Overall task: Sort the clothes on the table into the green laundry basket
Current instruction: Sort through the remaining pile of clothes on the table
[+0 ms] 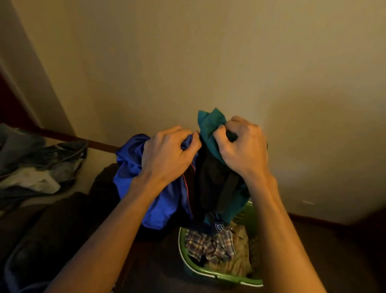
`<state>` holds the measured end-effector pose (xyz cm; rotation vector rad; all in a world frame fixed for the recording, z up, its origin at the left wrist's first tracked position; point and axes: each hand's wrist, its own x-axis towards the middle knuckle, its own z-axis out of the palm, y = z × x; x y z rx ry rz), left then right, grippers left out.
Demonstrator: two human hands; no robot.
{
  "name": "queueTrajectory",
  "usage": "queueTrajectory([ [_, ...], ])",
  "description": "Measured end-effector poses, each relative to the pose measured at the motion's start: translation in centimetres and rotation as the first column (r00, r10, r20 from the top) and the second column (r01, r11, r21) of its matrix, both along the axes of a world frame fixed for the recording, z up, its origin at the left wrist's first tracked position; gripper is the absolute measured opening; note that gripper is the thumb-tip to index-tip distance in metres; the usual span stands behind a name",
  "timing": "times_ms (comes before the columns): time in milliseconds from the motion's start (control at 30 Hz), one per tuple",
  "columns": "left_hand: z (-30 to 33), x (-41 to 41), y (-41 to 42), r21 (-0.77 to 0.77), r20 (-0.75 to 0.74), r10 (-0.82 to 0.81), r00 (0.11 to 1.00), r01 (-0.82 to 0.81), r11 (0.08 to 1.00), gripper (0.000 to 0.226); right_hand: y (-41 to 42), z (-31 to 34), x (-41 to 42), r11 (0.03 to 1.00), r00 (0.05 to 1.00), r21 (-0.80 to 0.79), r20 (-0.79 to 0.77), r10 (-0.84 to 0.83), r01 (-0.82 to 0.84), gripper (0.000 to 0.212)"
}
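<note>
1. The green laundry basket (218, 276) sat low, directly beneath your hands, already holding a plaid garment (209, 243).
2. The bundle hung lengthwise downward, its tail reaching the basket mouth.
3. Your left hand (170, 153) clutched the blue garment (134, 164).
4. Your right hand (241, 148) gripped the teal garment (209, 124), nearer the basket.

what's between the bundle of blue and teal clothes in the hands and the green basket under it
Nothing visible. Both hands, left and right, hold the bundle of blue and teal clothes directly above the green plastic laundry basket, whose open top holds only a plaid garment.
</note>
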<state>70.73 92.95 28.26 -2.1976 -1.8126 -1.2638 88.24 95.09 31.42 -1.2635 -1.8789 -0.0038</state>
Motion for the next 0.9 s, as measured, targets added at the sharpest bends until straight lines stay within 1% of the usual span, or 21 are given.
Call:
queueTrajectory([
  [167, -1.4, 5.6, 2.6, -0.018, 0.007, -0.070, 0.998, 0.070, 0.997, 0.051, 1.4, -2.3, 6.4, 0.991, 0.991, -0.038, -0.026, -0.129, 0.128, 0.036],
  [300, -2.3, 9.4, 4.1, -0.030, 0.009, -0.101, 0.995, 0.101, 0.994, 0.049, 2.7, -6.2, 10.5, 0.970, 0.972, -0.126, -0.078, -0.220, 0.210, 0.038],
  [333, -2.7, 10.2, 4.4, -0.030, 0.010, -0.112, 0.994, 0.112, 0.993, 0.048, 3.0, -7.6, 11.5, 0.960, 0.963, -0.158, -0.100, -0.250, 0.232, 0.040],
  [400, -3.5, 11.7, 4.8, -0.044, 0.013, -0.121, 0.993, 0.121, 0.992, 0.047, 3.5, -10.4, 12.8, 0.939, 0.930, -0.231, -0.209, -0.302, 0.253, 0.041],
  [467, -4.4, 13.5, 5.0, -0.058, 0.011, -0.121, 0.993, 0.121, 0.991, 0.047, 3.9, -13.4, 14.2, 0.900, 0.883, -0.358, -0.300, -0.361, 0.247, 0.042],
  [500, -4.8, 14.1, 5.1, -0.073, 0.006, -0.117, 0.993, 0.117, 0.990, 0.047, 4.1, -15.0, 14.6, 0.878, 0.885, -0.427, -0.296, -0.360, 0.215, 0.040],
  [567, -5.6, 14.8, 5.3, -0.096, 0.000, -0.122, 0.993, 0.121, 0.988, 0.047, 4.1, -17.6, 15.1, 0.807, 0.919, -0.570, -0.217, -0.329, 0.154, 0.031],
  [600, -6.1, 15.4, 5.4, -0.098, -0.005, -0.124, 0.992, 0.123, 0.988, 0.046, 4.1, -18.6, 15.8, 0.764, 0.929, -0.626, -0.169, -0.329, 0.157, 0.030],
  [667, -7.1, 16.0, 5.4, -0.121, -0.001, -0.114, 0.993, 0.113, 0.986, 0.046, 3.9, -20.0, 17.1, 0.710, 0.919, -0.680, -0.138, -0.370, 0.184, 0.035],
  [733, -8.0, 16.3, 5.4, -0.135, 0.024, -0.093, 0.995, 0.095, 0.986, 0.045, 3.7, -20.3, 18.1, 0.689, 0.898, -0.700, -0.161, -0.410, 0.189, 0.037],
  [800, -8.6, 16.6, 5.4, -0.157, 0.049, -0.069, 0.996, 0.076, 0.985, 0.044, 3.5, -20.7, 19.0, 0.672, 0.884, -0.724, -0.198, -0.424, 0.159, 0.039],
  [900, -8.7, 17.5, 5.3, -0.177, 0.073, -0.072, 0.995, 0.084, 0.981, 0.043, 3.3, -21.3, 19.9, 0.648, 0.869, -0.753, -0.237, -0.434, 0.118, 0.037],
])
